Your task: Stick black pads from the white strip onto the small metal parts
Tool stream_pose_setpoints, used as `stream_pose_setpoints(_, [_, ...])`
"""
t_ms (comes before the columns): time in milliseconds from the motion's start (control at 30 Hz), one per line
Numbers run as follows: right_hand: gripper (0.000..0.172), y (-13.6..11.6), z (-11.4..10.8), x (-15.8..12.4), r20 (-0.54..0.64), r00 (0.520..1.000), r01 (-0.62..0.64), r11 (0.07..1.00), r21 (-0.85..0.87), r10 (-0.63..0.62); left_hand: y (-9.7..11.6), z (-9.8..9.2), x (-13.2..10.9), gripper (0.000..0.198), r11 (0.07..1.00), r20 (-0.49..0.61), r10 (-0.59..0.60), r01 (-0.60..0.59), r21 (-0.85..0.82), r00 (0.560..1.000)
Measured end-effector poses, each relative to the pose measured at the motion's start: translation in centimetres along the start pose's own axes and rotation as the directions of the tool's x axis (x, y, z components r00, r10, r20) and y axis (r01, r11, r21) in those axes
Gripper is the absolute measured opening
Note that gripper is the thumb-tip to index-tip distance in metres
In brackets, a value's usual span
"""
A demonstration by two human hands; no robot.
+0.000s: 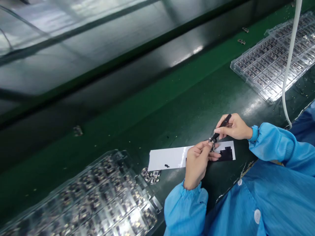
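Observation:
My left hand (198, 162) is closed in a pinch on a small metal part (213, 145), held just above a white backing strip (169, 158) with black stickers (226, 154) at its right end. My right hand (233, 127) grips black tweezers (220, 127) like a pen. Their tip touches the small part between my left fingers. Both arms wear blue sleeves.
A clear tray (81, 203) of small parts lies at the lower left, with a few loose parts (151, 176) beside it. Another clear tray (275, 59) sits at the upper right, crossed by a white hose (289, 65). A dark conveyor belt (110, 78) runs behind the green bench top (137, 131).

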State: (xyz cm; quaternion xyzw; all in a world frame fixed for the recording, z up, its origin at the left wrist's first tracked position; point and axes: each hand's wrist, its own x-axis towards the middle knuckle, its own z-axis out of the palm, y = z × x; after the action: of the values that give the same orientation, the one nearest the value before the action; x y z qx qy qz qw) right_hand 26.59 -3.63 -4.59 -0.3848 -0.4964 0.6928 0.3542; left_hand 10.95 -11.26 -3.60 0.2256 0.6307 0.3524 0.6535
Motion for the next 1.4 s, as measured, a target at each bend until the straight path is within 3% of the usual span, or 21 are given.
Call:
stream_pose_setpoints(133, [0.032, -0.1, -0.2, -0.1, -0.038, 0.999, 0.039, 0.999, 0.019, -0.038, 0.0, 0.0, 0.0, 0.027, 1.0, -0.018, -0.003, 0.003, -0.015, 1.0])
stream_pose_setpoints(333, [0.031, 0.0, -0.1, -0.2, 0.023, 0.999, 0.044, 0.999, -0.025, -0.043, -0.1, -0.2, 0.1, 0.029, 1.0, -0.001, 0.001, -0.001, -0.03, 1.0])
stream_pose_setpoints(433, [0.031, -0.2, -0.2, -0.1, -0.074, 0.993, 0.088, 0.996, -0.025, -0.09, -0.4, -0.1, 0.0, 0.031, 0.999, -0.013, -0.002, 0.001, -0.037, 1.0])
stream_pose_setpoints(533, [0.031, -0.5, -0.6, 0.2, -0.235, 0.958, 0.164, 0.986, -0.016, -0.164, -0.1, -0.2, -0.3, 0.033, 0.999, -0.022, 0.005, -0.006, -0.049, 1.0])
stream_pose_setpoints(667, [0.034, -0.3, -0.9, 0.9, -0.38, 0.906, 0.181, 0.982, -0.046, -0.184, 3.0, -1.7, 1.1, 0.031, 0.99, -0.105, 0.12, -0.127, -0.067, 0.987])
stream_pose_setpoints(833, [0.034, 0.6, -0.9, 1.7, -0.412, 0.879, 0.201, 0.97, -0.136, -0.24, 10.3, -5.3, 7.1, 0.013, 0.947, -0.388, 0.317, -0.31, 0.082, 0.865])
stream_pose_setpoints(933, [0.033, 0.9, -1.2, 1.8, -0.423, 0.861, 0.228, 0.958, -0.173, -0.281, 13.7, -7.9, 10.1, 0.016, 0.931, -0.497, 0.363, -0.298, 0.209, 0.788])
stream_pose_setpoints(1033, [0.034, 1.1, -1.3, 1.9, -0.433, 0.851, 0.238, 0.954, -0.184, -0.296, 14.7, -9.8, 10.2, 0.025, 0.896, -0.557, 0.423, -0.237, 0.377, 0.715])
stream_pose_setpoints(1100, [0.035, 1.0, -1.3, 2.0, -0.434, 0.854, 0.23, 0.956, -0.184, -0.289, 13.9, -9.8, 8.6, 0.032, 0.856, -0.524, 0.465, -0.211, 0.473, 0.713])
stream_pose_setpoints(1167, [0.036, 0.6, -1.3, 2.0, -0.414, 0.869, 0.211, 0.96, -0.185, -0.271, 11.9, -8.7, 5.9, 0.037, 0.777, -0.418, 0.513, -0.198, 0.597, 0.75])
stream_pose_setpoints(1233, [0.037, 0.1, -1.3, 1.9, -0.373, 0.896, 0.188, 0.966, -0.176, -0.242, 9.0, -6.7, 2.7, 0.035, 0.593, -0.211, 0.586, -0.236, 0.77, 0.783])
stream_pose_setpoints(1300, [0.038, -0.4, -1.5, 1.5, -0.317, 0.927, 0.163, 0.977, -0.14, -0.2, 5.7, -4.5, -0.4, 0.031, 0.33, 0.064, 0.621, -0.335, 0.883, 0.781])
stream_pose_setpoints(1333, [0.038, -0.6, -1.6, 1.0, -0.277, 0.946, 0.142, 0.984, -0.111, -0.168, 4.0, -3.4, -1.8, 0.03, 0.216, 0.191, 0.606, -0.391, 0.895, 0.772])
stream_pose_setpoints(1400, [0.037, -0.8, -1.8, -0.3, -0.187, 0.977, 0.087, 0.994, -0.068, -0.099, 0.7, -1.7, -4.0, 0.031, 0.077, 0.365, 0.54, -0.476, 0.876, 0.758])
